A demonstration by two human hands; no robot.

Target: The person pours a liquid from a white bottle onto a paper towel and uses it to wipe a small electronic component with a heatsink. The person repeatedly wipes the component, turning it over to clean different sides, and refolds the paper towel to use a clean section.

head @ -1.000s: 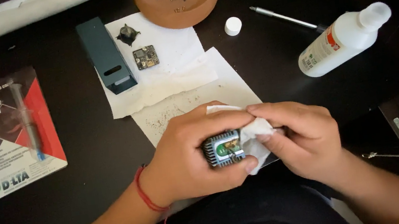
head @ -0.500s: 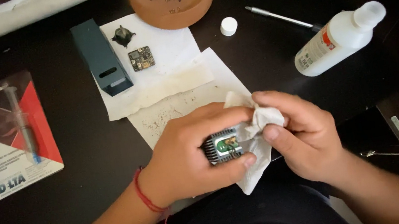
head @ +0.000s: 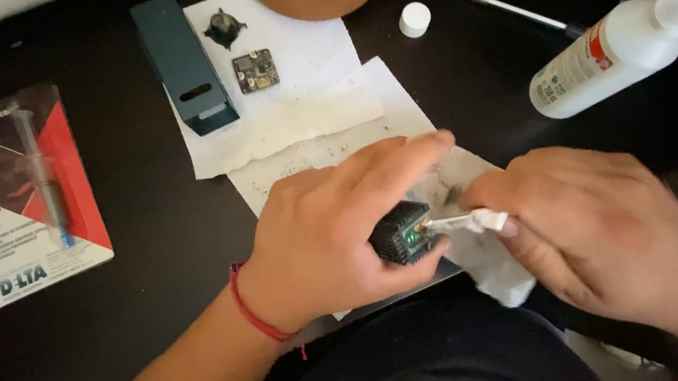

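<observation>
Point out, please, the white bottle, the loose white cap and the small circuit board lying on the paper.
white bottle (head: 606, 61), head view, middle of its body.
loose white cap (head: 415, 19), head view, its top face.
small circuit board (head: 255, 70), head view, centre of the board.

Single head-worn view, looking steeply down, close over the dark table (head: 154, 272) near edge

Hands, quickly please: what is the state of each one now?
Left hand: closed around the small black finned part.
Right hand: closed, pinching the twisted white tissue against that part.
</observation>
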